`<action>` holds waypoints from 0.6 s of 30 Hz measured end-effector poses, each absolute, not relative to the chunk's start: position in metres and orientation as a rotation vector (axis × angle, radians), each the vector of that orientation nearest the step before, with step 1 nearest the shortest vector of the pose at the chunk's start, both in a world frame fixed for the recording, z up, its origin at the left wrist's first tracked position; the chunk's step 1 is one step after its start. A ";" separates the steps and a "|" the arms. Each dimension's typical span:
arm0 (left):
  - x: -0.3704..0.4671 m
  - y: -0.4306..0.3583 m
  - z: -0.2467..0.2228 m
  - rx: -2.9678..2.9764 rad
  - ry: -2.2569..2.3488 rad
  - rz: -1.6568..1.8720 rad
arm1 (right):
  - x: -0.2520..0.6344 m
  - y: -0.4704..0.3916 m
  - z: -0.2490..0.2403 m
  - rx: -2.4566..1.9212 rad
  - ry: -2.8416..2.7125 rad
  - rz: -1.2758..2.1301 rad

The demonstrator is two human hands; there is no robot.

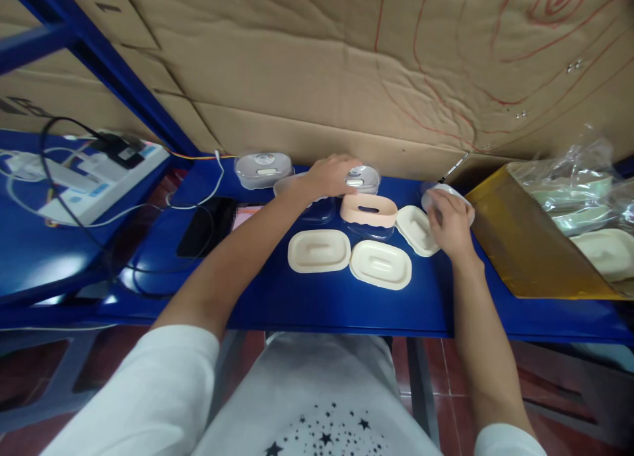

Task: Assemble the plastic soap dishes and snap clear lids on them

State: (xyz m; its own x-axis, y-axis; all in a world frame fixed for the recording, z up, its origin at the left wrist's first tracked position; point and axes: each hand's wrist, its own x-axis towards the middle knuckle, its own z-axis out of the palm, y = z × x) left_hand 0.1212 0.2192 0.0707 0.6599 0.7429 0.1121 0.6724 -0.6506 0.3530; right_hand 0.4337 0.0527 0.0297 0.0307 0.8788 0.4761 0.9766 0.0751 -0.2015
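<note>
My left hand reaches to the back of the blue table and rests on a clear plastic lid and a clear container. In front of it a peach tray sits on a clear base. My right hand grips a clear round lid at the right, beside a cream oval lid. Two more cream oval lids lie side by side nearer to me.
Another clear lidded container stands at the back left. A black phone, cables and a white power strip lie left. A yellow-brown box with bagged parts sits right. Cardboard walls the back.
</note>
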 end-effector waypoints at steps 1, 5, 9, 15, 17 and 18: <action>0.121 0.223 0.071 2.584 1.131 0.371 | 0.430 0.052 0.030 -1.794 -1.916 -0.221; 0.114 0.223 0.074 2.542 1.096 0.462 | 0.414 0.049 0.031 -1.684 -1.996 -0.123; 0.107 0.215 0.076 2.532 1.130 0.547 | 0.403 0.049 0.027 -1.648 -2.048 -0.066; 0.108 0.208 0.069 2.593 1.293 0.616 | 0.399 0.048 0.024 -1.650 -2.109 -0.053; 0.111 0.206 0.066 2.725 1.290 0.656 | 0.398 0.048 0.024 -1.644 -2.123 -0.047; 0.113 0.204 0.064 2.819 1.232 0.667 | 0.397 0.048 0.023 -1.638 -2.129 -0.042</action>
